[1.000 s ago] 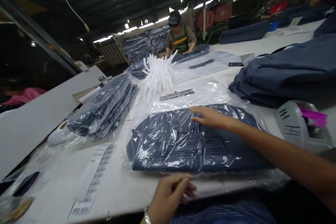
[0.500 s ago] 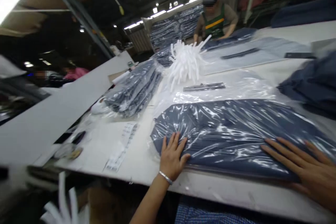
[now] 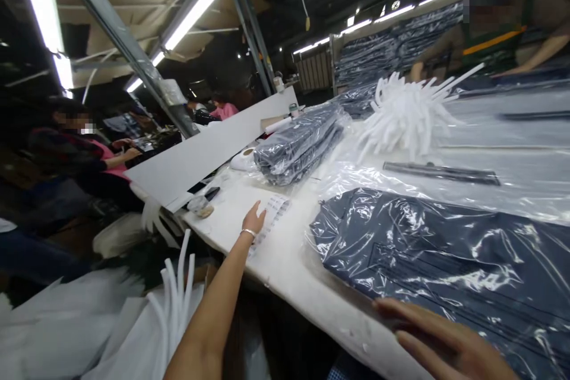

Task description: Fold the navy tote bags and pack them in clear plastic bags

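The left hand [image 3: 253,222], fingers loosely parted with nothing visibly gripped, reaches over a label sheet [image 3: 275,214] on the table [image 3: 289,273]; contact is unclear. The right hand [image 3: 449,341], loosely extended and empty, is at the bagged garment's [image 3: 445,255] near edge.
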`<move>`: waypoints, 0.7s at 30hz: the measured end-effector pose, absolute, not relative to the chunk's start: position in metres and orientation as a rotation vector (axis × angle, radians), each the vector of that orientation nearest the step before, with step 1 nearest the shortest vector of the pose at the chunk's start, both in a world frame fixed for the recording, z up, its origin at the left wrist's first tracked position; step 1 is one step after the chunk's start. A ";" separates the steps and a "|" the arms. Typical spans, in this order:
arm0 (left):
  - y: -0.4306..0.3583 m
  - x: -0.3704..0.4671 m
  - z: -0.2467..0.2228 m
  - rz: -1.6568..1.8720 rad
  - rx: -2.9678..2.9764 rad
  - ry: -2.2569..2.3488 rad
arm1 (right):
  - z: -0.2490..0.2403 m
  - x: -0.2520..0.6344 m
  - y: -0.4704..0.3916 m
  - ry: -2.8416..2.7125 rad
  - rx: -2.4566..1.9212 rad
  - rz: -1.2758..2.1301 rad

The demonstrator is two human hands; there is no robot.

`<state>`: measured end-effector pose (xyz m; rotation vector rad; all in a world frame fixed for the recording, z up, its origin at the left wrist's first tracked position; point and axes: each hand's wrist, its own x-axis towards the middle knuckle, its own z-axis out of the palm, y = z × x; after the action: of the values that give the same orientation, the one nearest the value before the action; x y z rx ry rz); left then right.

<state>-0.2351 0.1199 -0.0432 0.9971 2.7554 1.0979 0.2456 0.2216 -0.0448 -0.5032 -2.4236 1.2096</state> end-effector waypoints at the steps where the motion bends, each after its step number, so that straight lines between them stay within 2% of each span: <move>1: 0.129 -0.246 -0.043 1.087 0.961 2.736 | -0.031 0.220 0.216 -2.341 -0.504 1.490; 4: 0.149 -0.263 -0.045 1.088 0.876 2.654 | -0.003 0.147 0.200 -1.900 -0.435 2.118; 7: 0.154 -0.267 -0.046 1.128 0.824 2.540 | -0.005 0.090 0.191 -1.546 -0.404 2.416; 15: 0.122 -0.244 -0.017 1.313 0.812 2.212 | -0.042 -0.020 0.182 -1.089 -0.714 2.388; 21: 0.095 -0.201 0.001 1.374 0.867 2.087 | -0.044 -0.049 0.173 -0.959 -0.662 2.548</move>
<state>-0.2007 0.0950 0.0006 0.8668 2.0869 1.3742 -0.0493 0.1733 -0.0436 -0.6617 -0.9592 2.5480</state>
